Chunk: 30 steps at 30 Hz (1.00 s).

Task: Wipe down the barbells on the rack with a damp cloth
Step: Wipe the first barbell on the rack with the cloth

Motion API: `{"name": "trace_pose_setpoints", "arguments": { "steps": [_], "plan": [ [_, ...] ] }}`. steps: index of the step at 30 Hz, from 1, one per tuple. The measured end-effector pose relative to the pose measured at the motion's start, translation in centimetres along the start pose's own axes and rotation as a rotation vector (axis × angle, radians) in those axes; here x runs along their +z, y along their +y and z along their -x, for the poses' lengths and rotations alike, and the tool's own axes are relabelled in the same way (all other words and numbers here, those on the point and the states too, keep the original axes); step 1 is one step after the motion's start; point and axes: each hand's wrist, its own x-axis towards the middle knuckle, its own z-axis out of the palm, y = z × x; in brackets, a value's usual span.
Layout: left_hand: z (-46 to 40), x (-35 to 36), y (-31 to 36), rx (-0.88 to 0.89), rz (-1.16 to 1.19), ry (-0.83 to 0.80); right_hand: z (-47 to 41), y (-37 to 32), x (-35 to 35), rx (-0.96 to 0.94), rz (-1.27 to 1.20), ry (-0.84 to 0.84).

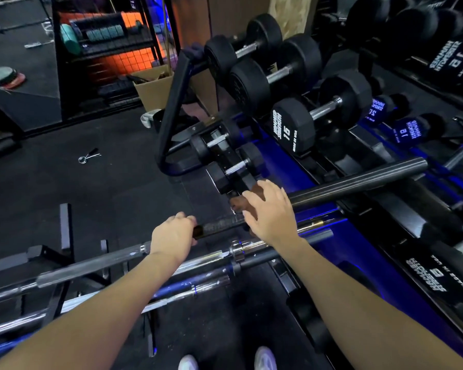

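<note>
The left hand (173,233) has its fingers curled round the near end of a black barbell (358,180) that slants up toward the dumbbell rack (292,166), while the right hand (271,209) lies over the bar with fingers spread apart, above the chrome barbells (91,265) lying below.

Dumbbell (292,129) end reads "Hammer Strength 16, Made in USA"; others on the rack show 18 (408,131), 12 (455,60) and 8 (436,273).
</note>
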Motion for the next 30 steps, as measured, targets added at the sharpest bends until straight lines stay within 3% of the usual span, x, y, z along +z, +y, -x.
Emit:
{"name": "trace_pose_setpoints", "arguments": {
  "steps": [2, 5, 9, 15, 21, 26, 30],
  "plan": [
    [-0.1, -0.1, 0.0, 0.006, -0.008, -0.008, -0.9, -0.1, -0.2, -0.027, 0.102, -0.006],
    [0.0, -0.1, 0.1, 0.018, -0.013, -0.018, -2.4, -1.1, -0.5, -0.103, 0.239, -0.148],
    [-0.1, 0.1, -0.2, 0.014, -0.006, 0.000, -2.6, -2.5, 0.3, -0.132, 0.262, -0.092],
    [0.0, 0.2, -0.4, 0.005, 0.000, 0.001, -1.3, -6.0, 1.6, -0.065, 0.080, -0.124],
    [0.0, 0.5, -0.7, 0.008, 0.033, 0.018, 0.0, -4.6, 0.7, -0.081, -0.247, -0.119],
    [-0.1, 0.8, -0.9, 0.012, 0.072, 0.027, 2.3, -2.0, 1.9, -0.337, -0.004, -0.083],
    [0.2, 1.5, -1.0, 0.016, 0.088, 0.062, 0.4, -2.9, 2.4, -0.263, 0.155, -0.074]
  ]
}}
